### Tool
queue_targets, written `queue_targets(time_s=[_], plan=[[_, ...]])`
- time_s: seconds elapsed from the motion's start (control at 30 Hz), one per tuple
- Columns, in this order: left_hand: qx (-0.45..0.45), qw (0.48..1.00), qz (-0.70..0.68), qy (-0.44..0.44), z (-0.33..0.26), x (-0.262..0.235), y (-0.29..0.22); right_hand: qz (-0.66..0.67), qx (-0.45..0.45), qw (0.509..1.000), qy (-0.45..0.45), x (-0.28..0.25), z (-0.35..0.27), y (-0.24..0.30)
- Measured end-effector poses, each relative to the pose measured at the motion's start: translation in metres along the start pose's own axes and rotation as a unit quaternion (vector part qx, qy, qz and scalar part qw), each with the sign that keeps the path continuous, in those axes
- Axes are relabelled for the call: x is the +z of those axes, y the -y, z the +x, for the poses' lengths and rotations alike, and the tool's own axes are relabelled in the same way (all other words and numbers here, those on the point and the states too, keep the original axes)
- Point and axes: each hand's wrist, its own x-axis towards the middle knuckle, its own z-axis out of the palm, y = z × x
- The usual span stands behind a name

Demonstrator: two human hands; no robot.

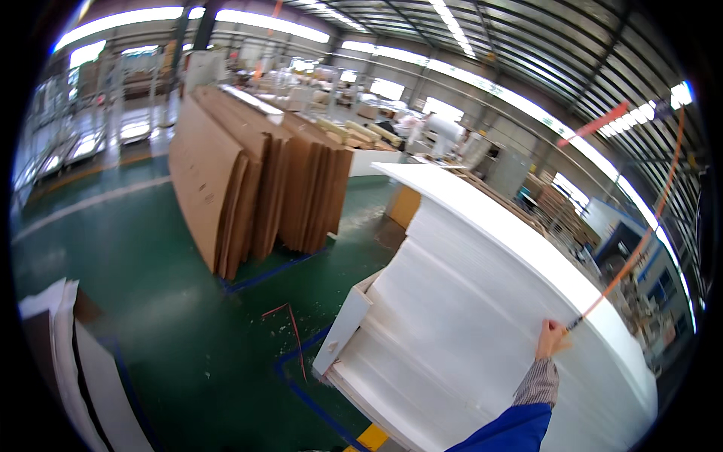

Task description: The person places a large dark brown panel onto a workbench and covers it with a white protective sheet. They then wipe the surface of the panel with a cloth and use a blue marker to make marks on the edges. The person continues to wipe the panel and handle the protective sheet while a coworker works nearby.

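My right hand point(551, 339) reaches up from the lower edge, in a blue sleeve with a striped cuff. Its fingers are closed round the lower end of an orange hose point(629, 260), just below a dark fitting point(575, 324). Motion blurs the fingers, and whatever tool the hose may end in is hidden. The hose hangs down from high on the right. Directly behind the hand stands a tall stack of white sheets point(467, 290), with a bright white top face point(512, 218). My left hand is out of view.
Upright brown cardboard sheets point(218, 173) lean together at the left on a green floor point(173, 339) with blue lines. A pale board point(343, 328) sticks out at the white stack's corner. Thin red strapping point(294, 331) lies beside it. White-edged panels point(83, 377) stand lower left.
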Motion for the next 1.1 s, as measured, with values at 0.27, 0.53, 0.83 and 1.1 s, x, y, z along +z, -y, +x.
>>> queue_targets(time_s=[0.27,0.53,0.83,1.1], plan=[[-0.004,0.999,-0.028,-0.036,-0.057,0.006,0.072,0.107,0.071,0.961,-0.247,0.014,0.01,-0.021],[0.001,0.997,-0.041,-0.07,-0.086,-0.063,0.135,0.491,0.03,0.866,0.088,-0.021,-0.108,0.061],[-0.04,0.967,-0.234,-0.089,-0.12,-0.189,0.284,0.667,-0.204,0.571,0.433,-0.228,-0.395,0.289],[-0.096,0.902,-0.321,-0.273,-0.198,-0.182,0.376,0.774,-0.217,0.073,0.591,-0.414,-0.609,0.393]])
